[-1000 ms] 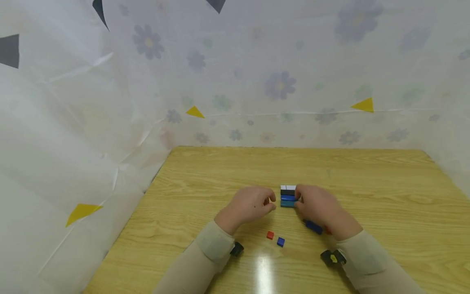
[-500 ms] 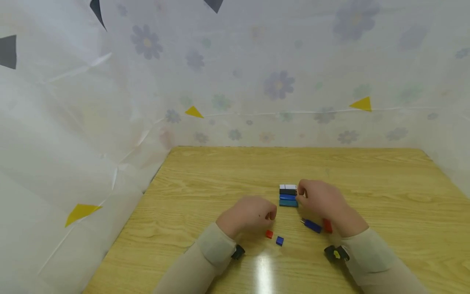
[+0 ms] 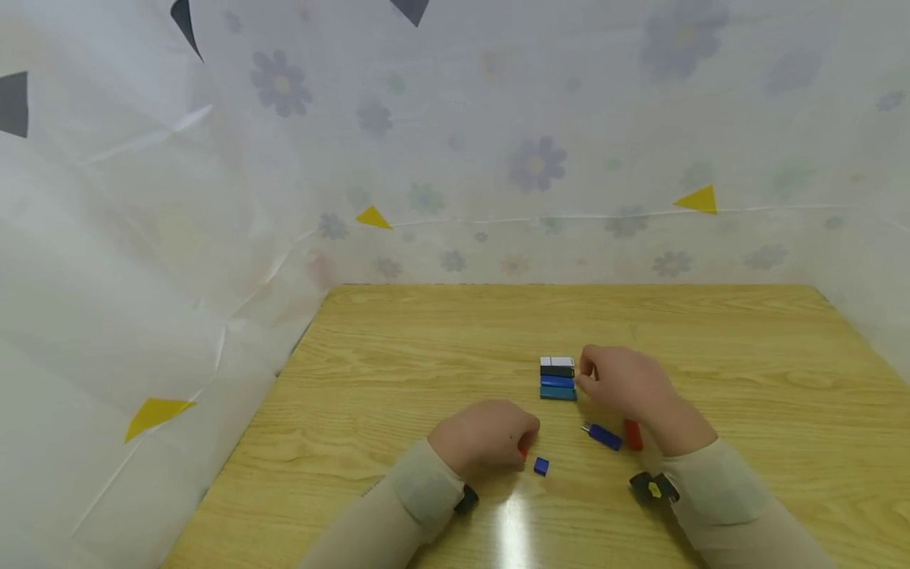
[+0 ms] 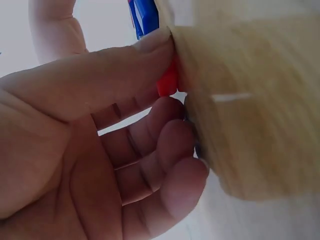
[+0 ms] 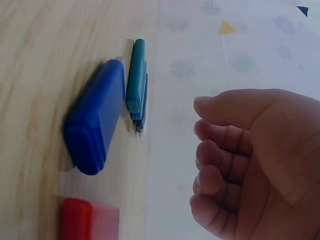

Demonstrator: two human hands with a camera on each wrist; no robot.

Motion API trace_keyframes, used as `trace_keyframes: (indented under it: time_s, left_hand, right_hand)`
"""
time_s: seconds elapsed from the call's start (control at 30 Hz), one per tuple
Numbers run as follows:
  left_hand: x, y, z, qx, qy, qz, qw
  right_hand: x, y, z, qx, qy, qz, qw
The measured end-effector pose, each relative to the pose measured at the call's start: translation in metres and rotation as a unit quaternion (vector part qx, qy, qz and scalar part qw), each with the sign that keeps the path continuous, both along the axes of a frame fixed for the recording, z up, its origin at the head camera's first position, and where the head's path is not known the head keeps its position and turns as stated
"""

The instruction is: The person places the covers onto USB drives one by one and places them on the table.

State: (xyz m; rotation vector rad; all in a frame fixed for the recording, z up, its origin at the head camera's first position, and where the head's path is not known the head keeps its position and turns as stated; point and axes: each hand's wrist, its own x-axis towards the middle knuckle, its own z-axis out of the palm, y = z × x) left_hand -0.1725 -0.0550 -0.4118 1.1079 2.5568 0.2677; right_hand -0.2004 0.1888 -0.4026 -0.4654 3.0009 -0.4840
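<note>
1. Left hand (image 3: 486,435): low over the wood-grain table (image 3: 426,340), thumb and forefinger pinching a small red block-shaped piece (image 4: 168,86); the other fingers were bent. Most of the piece was hidden by my thumb.
2. A small dark blue block-shaped piece (image 3: 541,466) lay on the table just beside the left fingertips, on their right.
3. Right hand (image 3: 629,383): fingers loosely curled, thumb apart from them, nothing held. It hung near the right end of a close row of sticks.
4. Row, far to near, sticks lying side by side: a flat white stick (image 3: 557,362), a black stick (image 3: 556,371), a glossy blue stick (image 3: 557,382) and a teal stick (image 3: 558,393).
5. Nearer me than the row, a dark blue oblong stick (image 3: 604,437) lay slanted, its metal tip pointing left and away from me.
6. A red oblong stick (image 3: 633,435) lay just right of it, near my right wrist.
7. Both forearms were in beige sleeves (image 3: 735,506). Behind the table hung a whitish flower-print sheet (image 3: 455,158) bearing yellow triangles (image 3: 699,200).
</note>
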Motion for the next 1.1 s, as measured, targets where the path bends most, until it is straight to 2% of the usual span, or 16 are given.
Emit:
trace_keyframes:
  time_s: [0.2, 0.4, 0.57, 0.77, 1.1]
  left_hand:
    - [-0.003, 0.002, -0.002, -0.011, 0.036, -0.001, 0.9993]
    - [-0.005, 0.003, -0.002, 0.032, 0.06, 0.036, 0.997]
    - [-0.01, 0.0, 0.0, 0.05, 0.058, 0.054, 0.9956]
    - [-0.014, -0.001, 0.004, 0.023, 0.062, 0.05, 0.9966]
    - [-0.018, -0.003, 0.007, 0.008, 0.055, 0.086, 0.9948]
  right_hand:
    - [0.001, 0.006, 0.003, 0.005, -0.016, -0.004, 0.9999]
    - [0.004, 0.024, 0.007, 0.019, -0.059, -0.012, 0.998]
    - [0.006, 0.039, 0.006, 0.037, -0.112, -0.009, 0.993]
    - [0.009, 0.043, 0.006, 0.056, -0.169, -0.003, 0.9841]
    - [0.012, 0.039, 0.001, 0.07, -0.19, -0.004, 0.9792]
